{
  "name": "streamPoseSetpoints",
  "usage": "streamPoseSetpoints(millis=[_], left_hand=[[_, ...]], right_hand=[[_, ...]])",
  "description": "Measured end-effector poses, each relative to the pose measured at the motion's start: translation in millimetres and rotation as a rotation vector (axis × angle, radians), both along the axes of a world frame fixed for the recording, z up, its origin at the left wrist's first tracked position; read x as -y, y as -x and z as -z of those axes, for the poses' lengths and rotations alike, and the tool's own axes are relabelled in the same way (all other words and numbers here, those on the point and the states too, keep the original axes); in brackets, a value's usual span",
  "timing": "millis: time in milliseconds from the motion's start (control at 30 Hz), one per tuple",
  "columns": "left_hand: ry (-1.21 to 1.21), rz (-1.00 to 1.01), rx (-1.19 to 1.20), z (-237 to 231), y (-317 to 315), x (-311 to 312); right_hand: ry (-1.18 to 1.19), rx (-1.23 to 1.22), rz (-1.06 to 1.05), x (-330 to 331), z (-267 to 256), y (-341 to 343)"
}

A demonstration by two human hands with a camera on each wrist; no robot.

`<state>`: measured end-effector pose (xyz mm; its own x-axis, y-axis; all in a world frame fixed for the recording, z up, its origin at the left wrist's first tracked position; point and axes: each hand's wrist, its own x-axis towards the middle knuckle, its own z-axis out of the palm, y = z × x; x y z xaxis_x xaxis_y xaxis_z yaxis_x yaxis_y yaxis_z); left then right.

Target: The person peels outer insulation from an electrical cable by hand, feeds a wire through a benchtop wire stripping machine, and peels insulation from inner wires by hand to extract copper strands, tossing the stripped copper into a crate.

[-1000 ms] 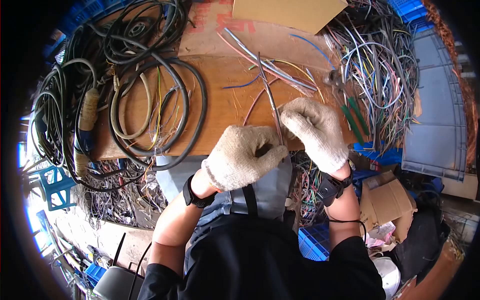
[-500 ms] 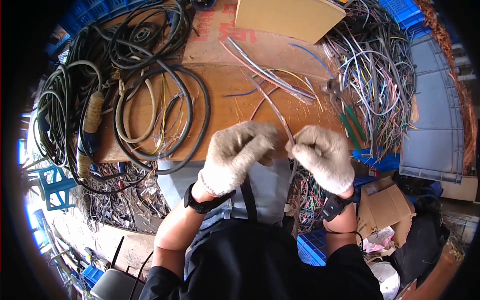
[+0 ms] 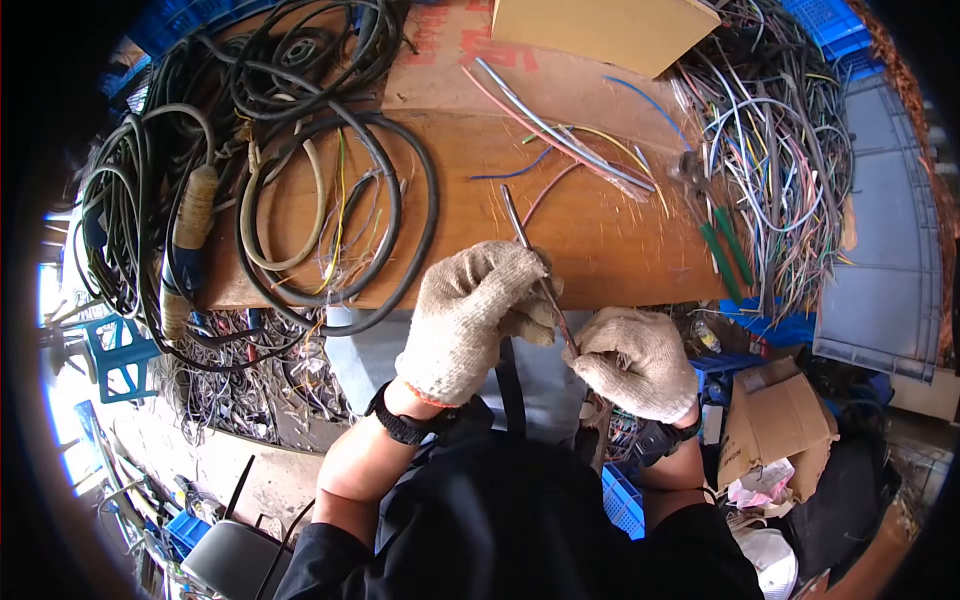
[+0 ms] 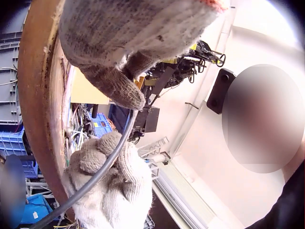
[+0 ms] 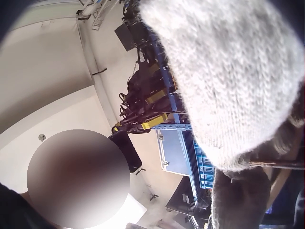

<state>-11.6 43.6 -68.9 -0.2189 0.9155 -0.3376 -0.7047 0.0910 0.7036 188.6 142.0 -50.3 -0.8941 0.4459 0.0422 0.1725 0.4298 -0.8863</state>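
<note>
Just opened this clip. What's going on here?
A person's two gloved hands hold a dark cable piece at the near edge of a wooden table. The right hand pinches its lower end, while the left hand has its fingers curled at its middle. The green-handled pliers lie aside by a wire heap; black cable coils lie at the left.

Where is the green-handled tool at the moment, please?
The head view shows the green-handled tool on the right side of the table, just left of the wire heap.
</note>
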Motion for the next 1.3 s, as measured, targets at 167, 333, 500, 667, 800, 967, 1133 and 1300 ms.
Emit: streamPoseSetpoints(millis=[167,333,500,667,800,967,1133,1300], left_hand=[[-0.022,0.006,0.036,3.7,-0.4,3.2],[-0.033,0.098,-0.084,4.3,-4.7,7.4],[-0.029,0.1,-0.166,1.5,-13.1,7.5],[-0.043,0.104,-0.236,0.0,-13.1,8.8],[-0.028,0.14,-0.257,-2.0,-13.9,10.0],[-0.062,0.072,-0.161,-3.1,-13.1,9.4],[-0.034,0.067,-0.243,-0.2,-5.2,8.6],[-0.007,0.059,-0.259,-6.0,-3.8,6.3]], right_hand=[[0.109,-0.001,-0.124,-3.4,4.5,-6.1],[0.298,0.017,0.233,4.1,-7.7,-0.4],[0.032,-0.021,0.205,3.1,-7.7,13.2],[-0.064,-0.04,0.215,3.2,-4.9,17.2],[-0.085,-0.043,0.215,2.9,-4.8,15.7],[-0.042,-0.044,0.204,1.8,-5.1,10.4],[-0.026,-0.025,0.174,2.4,-4.8,9.7],[0.007,-0.023,0.157,2.2,-3.7,7.9]])
